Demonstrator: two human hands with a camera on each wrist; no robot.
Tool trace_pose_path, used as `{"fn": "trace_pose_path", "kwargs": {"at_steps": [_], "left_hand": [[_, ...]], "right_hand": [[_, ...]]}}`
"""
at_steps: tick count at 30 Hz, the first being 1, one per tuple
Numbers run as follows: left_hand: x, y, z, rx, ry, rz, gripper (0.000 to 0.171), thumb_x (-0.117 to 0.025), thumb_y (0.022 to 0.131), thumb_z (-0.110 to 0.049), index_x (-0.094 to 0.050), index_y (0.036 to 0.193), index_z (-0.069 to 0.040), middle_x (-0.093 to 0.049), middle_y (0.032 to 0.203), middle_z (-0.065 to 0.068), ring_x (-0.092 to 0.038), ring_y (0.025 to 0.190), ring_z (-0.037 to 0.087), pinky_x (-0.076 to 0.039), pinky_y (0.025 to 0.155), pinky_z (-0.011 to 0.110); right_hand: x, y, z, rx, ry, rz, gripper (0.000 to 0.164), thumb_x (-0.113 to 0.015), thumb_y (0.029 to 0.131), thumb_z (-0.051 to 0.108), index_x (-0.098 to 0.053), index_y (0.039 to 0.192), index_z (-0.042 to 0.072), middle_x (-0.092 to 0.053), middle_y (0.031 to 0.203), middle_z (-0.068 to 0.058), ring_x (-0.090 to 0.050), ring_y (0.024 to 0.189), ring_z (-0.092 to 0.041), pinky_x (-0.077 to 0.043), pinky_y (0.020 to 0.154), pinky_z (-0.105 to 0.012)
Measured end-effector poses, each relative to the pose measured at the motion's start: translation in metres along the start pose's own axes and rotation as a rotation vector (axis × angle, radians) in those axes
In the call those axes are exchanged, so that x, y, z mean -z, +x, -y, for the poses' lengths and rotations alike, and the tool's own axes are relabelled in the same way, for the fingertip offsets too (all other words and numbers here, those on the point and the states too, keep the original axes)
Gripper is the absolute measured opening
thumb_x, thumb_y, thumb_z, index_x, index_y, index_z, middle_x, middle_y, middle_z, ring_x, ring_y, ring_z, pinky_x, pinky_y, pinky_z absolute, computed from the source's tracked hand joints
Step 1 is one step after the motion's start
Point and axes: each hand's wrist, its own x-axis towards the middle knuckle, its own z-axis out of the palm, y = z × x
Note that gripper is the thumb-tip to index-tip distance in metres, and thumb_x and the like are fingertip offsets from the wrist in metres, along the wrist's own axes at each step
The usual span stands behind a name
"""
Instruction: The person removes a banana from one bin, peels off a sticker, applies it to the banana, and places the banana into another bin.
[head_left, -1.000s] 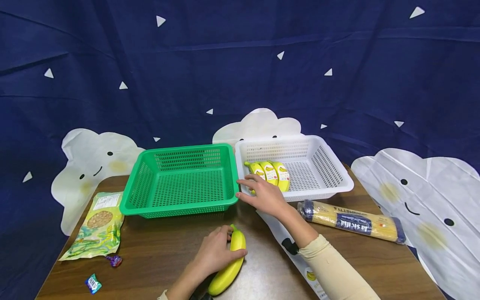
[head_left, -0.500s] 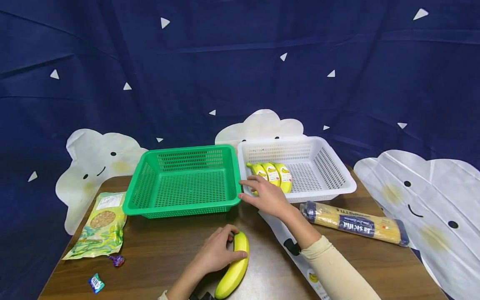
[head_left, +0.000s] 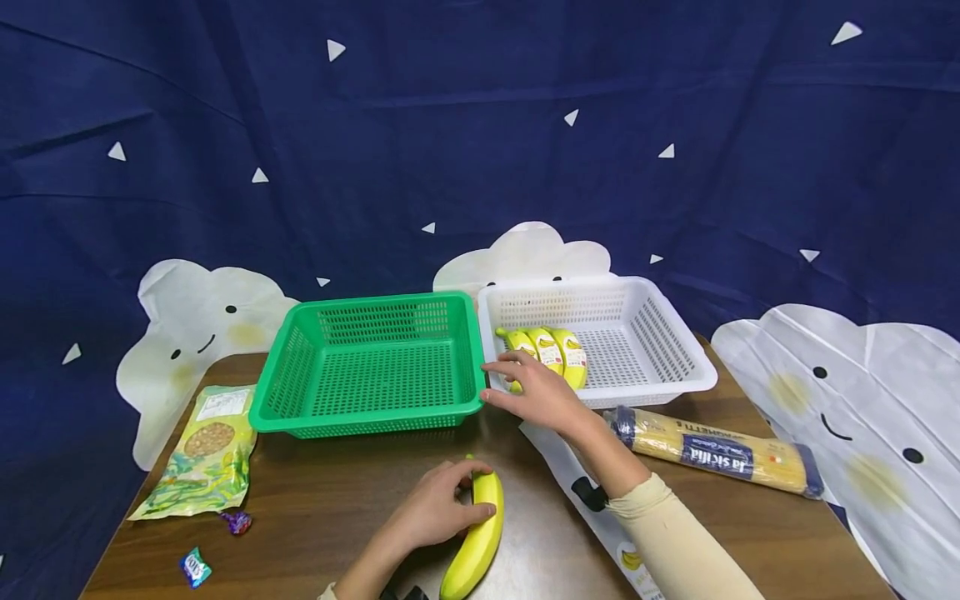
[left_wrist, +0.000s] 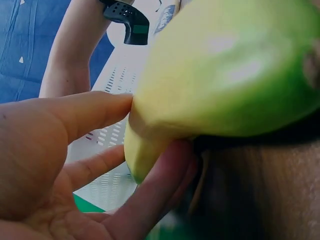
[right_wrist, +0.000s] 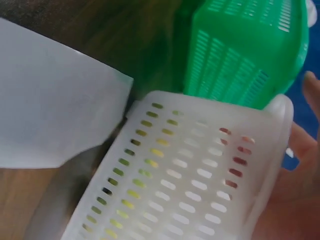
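Note:
On the table in front of me, my left hand (head_left: 438, 506) holds a yellow banana (head_left: 476, 542) between thumb and fingers. Up close in the left wrist view, the banana (left_wrist: 215, 70) looks greenish towards one end, with fingertips pressed on its narrower part. My right hand (head_left: 543, 396) rests over the near left corner of the white basket (head_left: 652, 389), fingers loosely extended across the rim. Beneath and beyond those fingers, three bananas (head_left: 573, 358) with white labels lie side by side in that basket. Their yellow shows through the slotted basket wall (right_wrist: 180, 190) in the right wrist view.
A green basket (head_left: 375, 419) stands left of the white one, their rims close together. At right lies a spaghetti pack (head_left: 716, 452). A snack bag (head_left: 206, 450) and two small wrapped sweets (head_left: 238, 522) lie at left. White paper (head_left: 562, 467) runs under my right forearm.
The lower end of the held banana has swung slightly right, with my left hand still on it. My right hand stays at the basket corner. The head view has shifted a little.

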Motion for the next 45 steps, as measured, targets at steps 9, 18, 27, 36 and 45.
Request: {"fn": "trace_pose_path", "kwargs": {"at_steps": [9,18,27,36,45], "left_hand": [[-0.003,-0.001,0.002,-0.043,0.032,-0.062,0.047,-0.074,0.081,-0.039,-0.062,0.125,-0.026,-0.058,0.105,-0.002,-0.054,0.089,0.017,-0.047,0.063,0.028],[-0.003,-0.003,0.003,-0.048,0.014,-0.083,0.047,-0.075,0.080,-0.037,-0.062,0.124,-0.026,-0.056,0.104,-0.002,-0.054,0.091,0.020,-0.047,0.060,0.027],[-0.003,-0.006,0.002,-0.013,-0.095,-0.063,0.056,-0.073,0.083,-0.034,-0.056,0.134,-0.019,-0.047,0.130,0.014,-0.059,0.066,0.014,-0.051,0.051,0.028],[-0.003,-0.006,0.002,-0.027,-0.146,-0.055,0.056,-0.073,0.085,-0.031,-0.054,0.135,-0.014,-0.029,0.147,0.021,-0.062,0.060,0.011,-0.051,0.053,0.028],[-0.004,-0.004,0.002,-0.095,-0.066,-0.066,0.056,-0.071,0.086,-0.029,-0.053,0.135,-0.007,-0.035,0.151,0.005,-0.060,0.064,0.004,-0.050,0.059,0.025]], "right_hand": [[0.021,-0.016,-0.006,0.059,0.141,-0.143,0.042,-0.060,0.090,0.053,-0.066,0.121,0.025,-0.055,0.117,0.006,-0.059,0.099,-0.014,-0.052,0.075,-0.036],[0.038,-0.047,-0.009,0.116,0.143,-0.070,0.021,-0.068,0.090,0.038,-0.071,0.103,0.022,-0.062,0.085,0.014,-0.059,0.076,-0.007,-0.050,0.064,-0.027],[0.037,-0.084,-0.035,0.093,0.125,0.142,0.026,-0.075,0.085,0.025,-0.067,0.110,0.021,-0.062,0.086,0.010,-0.058,0.076,-0.008,-0.050,0.066,-0.027],[0.041,-0.130,-0.059,0.060,0.072,0.399,0.049,-0.084,0.073,0.022,-0.063,0.115,0.011,-0.053,0.087,0.001,-0.051,0.072,-0.010,-0.043,0.062,-0.024],[0.029,-0.155,-0.069,-0.130,0.110,0.528,0.060,-0.090,0.061,0.017,-0.053,0.109,0.020,-0.048,0.090,-0.001,-0.047,0.080,-0.018,-0.040,0.065,-0.029]]}}
